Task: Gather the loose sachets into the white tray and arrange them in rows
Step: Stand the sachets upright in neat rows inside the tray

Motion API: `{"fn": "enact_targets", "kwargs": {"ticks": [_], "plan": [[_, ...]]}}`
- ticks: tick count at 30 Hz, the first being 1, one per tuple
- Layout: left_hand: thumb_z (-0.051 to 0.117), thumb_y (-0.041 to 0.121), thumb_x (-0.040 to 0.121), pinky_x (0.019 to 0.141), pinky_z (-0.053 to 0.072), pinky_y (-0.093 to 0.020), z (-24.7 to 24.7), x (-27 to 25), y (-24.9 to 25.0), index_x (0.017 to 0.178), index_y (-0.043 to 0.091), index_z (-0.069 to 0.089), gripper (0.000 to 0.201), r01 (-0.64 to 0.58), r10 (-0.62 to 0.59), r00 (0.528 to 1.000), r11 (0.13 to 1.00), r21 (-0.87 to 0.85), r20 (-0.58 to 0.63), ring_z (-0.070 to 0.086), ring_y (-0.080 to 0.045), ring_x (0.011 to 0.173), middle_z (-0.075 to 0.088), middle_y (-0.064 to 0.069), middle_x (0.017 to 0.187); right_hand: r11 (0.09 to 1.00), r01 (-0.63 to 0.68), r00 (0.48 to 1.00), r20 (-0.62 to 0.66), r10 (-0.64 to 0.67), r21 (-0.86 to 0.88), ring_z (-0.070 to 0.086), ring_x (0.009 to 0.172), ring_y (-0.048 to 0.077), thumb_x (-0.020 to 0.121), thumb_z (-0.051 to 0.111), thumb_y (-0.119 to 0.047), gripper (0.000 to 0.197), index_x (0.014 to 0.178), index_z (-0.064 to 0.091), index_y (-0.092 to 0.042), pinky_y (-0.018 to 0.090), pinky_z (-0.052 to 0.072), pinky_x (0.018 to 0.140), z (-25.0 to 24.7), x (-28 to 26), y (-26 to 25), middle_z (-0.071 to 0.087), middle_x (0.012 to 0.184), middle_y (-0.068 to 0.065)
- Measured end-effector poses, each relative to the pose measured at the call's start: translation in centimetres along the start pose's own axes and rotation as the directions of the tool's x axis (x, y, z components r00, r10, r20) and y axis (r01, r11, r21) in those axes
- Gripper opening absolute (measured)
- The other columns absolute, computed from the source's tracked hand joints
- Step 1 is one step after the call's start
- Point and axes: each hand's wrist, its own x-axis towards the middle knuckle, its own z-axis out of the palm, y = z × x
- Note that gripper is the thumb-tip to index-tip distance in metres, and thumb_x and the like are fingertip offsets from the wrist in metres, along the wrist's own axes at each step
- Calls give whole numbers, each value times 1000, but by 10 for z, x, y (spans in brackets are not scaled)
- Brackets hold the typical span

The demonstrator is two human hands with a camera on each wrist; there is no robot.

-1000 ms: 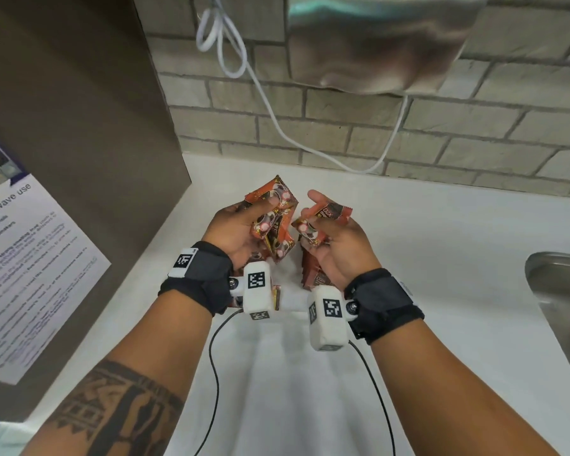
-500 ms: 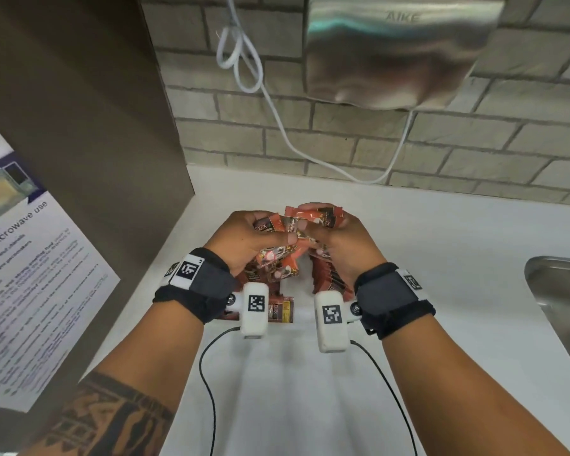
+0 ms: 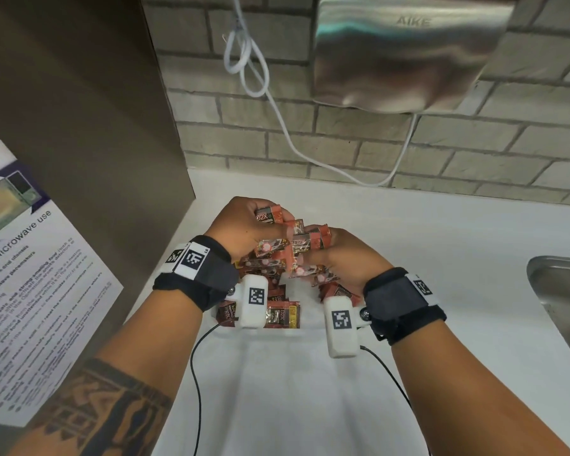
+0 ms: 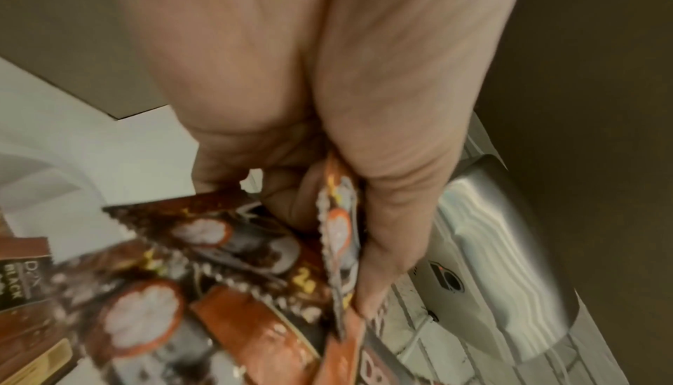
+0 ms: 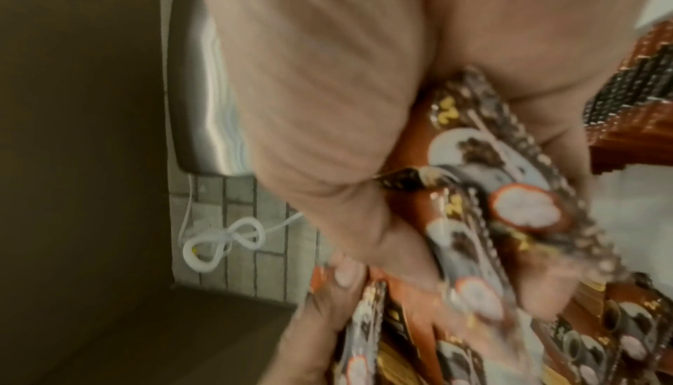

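Head view: left hand [image 3: 244,225] and right hand [image 3: 343,255], fingers curled, each clutch sachets [image 3: 297,245].

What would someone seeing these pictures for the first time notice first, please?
First, the bunch of orange-brown sachets in the middle of the head view, gripped between the left hand and the right hand above the white counter. More sachets lie below the wrists in the white tray. Next, the shiny metal hand dryer on the brick wall, with its white cord looped beside it.
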Motion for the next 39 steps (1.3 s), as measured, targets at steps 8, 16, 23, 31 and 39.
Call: {"fn": "enact_targets", "kwargs": {"ticks": [8,16,23,31,39], "plan": [[82,5,79,99,55,-46,-2,4,-7,91,12,79,14,85,-106,992,963,-256,-68,74,-25,93,78,-10,98,944,53,991,-136,-9,326,61,76,24,89,73,-12,34,121,63,-4,40,51,70,-4,6,4,65,91,14],[80,5,81,93,56,-39,0,8,-10,100,5,77,19,145,-161,986,945,-291,-31,73,-28,97,77,-14,102,923,151,973,-217,-76,354,70,84,28,88,70,-1,35,123,64,-2,34,54,67,0,16,0,71,111,22],[81,14,83,73,56,-27,1,3,-16,104,3,75,25,247,-233,969,918,-312,82,72,-17,81,77,-10,93,832,152,970,-243,-21,534,69,86,32,86,66,9,31,110,65,-11,36,56,68,-2,22,6,72,99,16],[82,14,83,98,54,-35,-2,5,-15,105,8,78,23,91,-82,986,994,-59,143,73,-19,100,78,-3,103,969,0,998,-55,14,247,67,75,27,77,79,3,35,106,68,-13,35,57,63,3,18,12,72,82,10],[82,19,84,94,54,-34,-3,9,-20,101,11,79,19,80,-79,997,995,-67,27,74,-18,95,79,-3,97,931,-58,997,67,36,360,67,93,32,85,66,12,52,130,56,-13,51,54,89,-5,17,12,67,101,17]]}}
